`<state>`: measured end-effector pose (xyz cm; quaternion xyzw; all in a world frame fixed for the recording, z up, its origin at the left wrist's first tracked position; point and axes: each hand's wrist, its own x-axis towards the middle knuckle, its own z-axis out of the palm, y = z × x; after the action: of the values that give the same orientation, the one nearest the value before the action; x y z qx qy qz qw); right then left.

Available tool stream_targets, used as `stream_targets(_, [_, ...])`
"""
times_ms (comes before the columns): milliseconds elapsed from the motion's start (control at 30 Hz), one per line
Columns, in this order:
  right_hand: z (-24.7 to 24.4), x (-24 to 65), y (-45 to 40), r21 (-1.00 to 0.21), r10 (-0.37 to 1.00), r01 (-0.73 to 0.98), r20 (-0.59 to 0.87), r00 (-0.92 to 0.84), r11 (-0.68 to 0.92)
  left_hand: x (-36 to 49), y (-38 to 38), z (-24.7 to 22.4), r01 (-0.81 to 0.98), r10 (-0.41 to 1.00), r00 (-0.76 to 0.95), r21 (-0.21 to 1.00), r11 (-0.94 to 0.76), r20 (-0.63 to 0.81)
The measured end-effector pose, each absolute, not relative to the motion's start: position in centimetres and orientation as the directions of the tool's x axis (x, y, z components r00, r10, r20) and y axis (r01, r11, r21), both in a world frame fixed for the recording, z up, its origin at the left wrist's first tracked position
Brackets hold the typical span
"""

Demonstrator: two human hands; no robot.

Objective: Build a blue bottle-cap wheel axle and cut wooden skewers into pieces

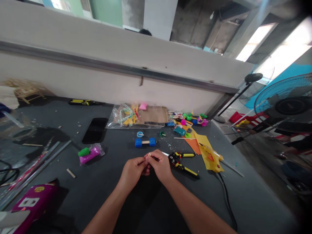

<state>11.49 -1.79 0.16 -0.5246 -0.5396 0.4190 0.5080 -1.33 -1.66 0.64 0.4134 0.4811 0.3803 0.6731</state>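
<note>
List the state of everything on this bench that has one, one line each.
left hand, pinching wooden stick
right hand, pinching same stick
wire stripper, lying beside right hand
glue gun, lying on yellow card
blue wheels, joined by axle, standing on bench
phone, flat, screen dark
plastic bag, full of parts

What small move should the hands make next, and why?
Perhaps lay the small wooden stick beside the blue wheels: the left hand and right hand pinch it together, and those wheels, already joined by a stick, lie just ahead.
</note>
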Motion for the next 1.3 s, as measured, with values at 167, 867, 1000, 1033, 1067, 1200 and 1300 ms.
stream_targets(167, [-0.1,11.2,-2.0,-0.999,0.998,-0.008,0.044,0.033,0.045,-1.6,-1.6,0.5,-0.035,0.915,0.273,0.948,0.317,-0.296])
stream_targets(867, [3.5,12.1,-2.4,-0.940,0.997,0.335,0.074,0.037,0.058,-2.0,-1.9,2.0,0.126,0.986,0.157,0.992,0.027,-0.047])
stream_targets(1000, [5.0,17.9,-3.3,-0.632,0.992,0.765,0.057,-0.116,0.126,-2.7,-2.0,2.8,-0.082,0.990,0.074,0.989,0.123,-0.118])
stream_targets(1033, [5.1,19.7,-3.7,-0.516,0.991,0.847,0.027,-0.131,0.126,-2.9,-2.1,3.0,-0.117,0.990,0.062,0.984,0.133,-0.127])
stream_targets(1067, [5.0,21.4,-4.1,-0.412,0.990,0.905,-0.042,-0.135,0.106,-3.0,-2.1,3.2,-0.143,0.990,0.053,0.980,0.137,-0.130])
stream_targets(1200, [4.1,26.3,-5.1,-0.149,0.962,0.984,-0.236,-0.134,0.101,-3.0,-2.2,3.7,-0.192,0.991,0.055,0.972,0.131,-0.123])
stream_targets(1300, [3.8,26.9,-4.8,-0.084,0.961,0.984,-0.218,-0.169,0.154,-2.8,-2.2,3.9,-0.203,0.988,0.083,0.969,0.143,-0.128])
